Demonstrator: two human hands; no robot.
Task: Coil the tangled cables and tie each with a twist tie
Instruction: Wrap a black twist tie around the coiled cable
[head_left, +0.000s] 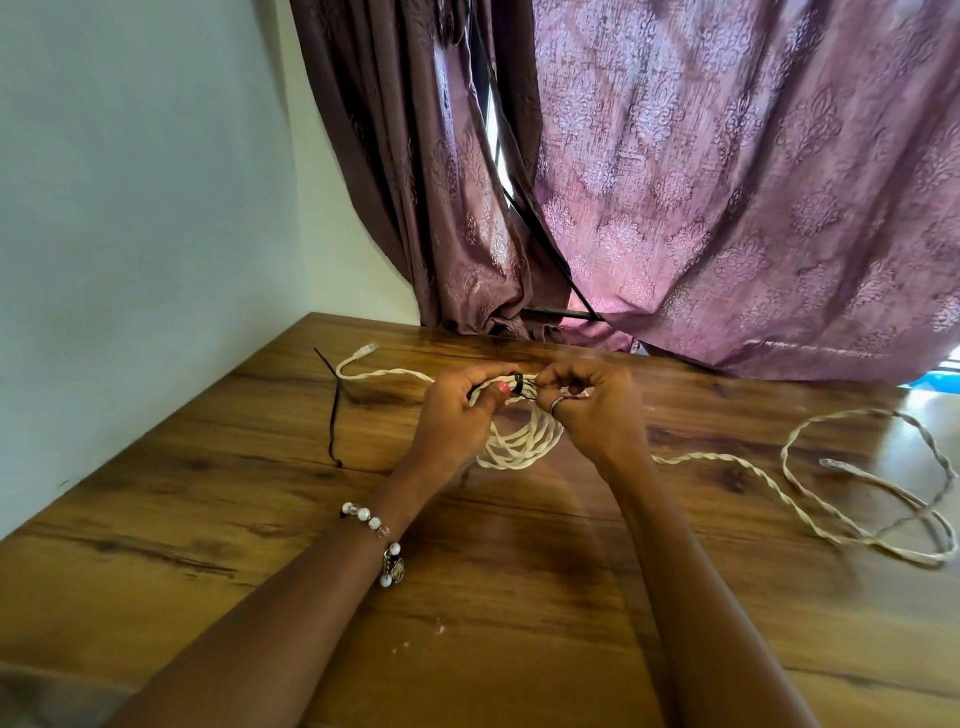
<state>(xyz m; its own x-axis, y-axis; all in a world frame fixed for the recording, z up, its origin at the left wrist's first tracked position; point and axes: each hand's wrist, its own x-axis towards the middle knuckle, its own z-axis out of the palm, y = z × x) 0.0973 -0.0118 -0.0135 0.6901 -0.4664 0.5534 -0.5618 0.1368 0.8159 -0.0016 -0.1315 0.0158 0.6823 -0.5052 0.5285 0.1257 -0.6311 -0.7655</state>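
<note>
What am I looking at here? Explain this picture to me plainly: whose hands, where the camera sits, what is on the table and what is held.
There is no machine. A person wears one camera on the head, looking forward and down at their own arms. The left hand and right hand together hold a white cable coil and pinch a black twist tie wrapped around its top. The wooden table also carries a loose white cable on the right and a spare black tie on the left. Purple curtains hang behind.
</note>
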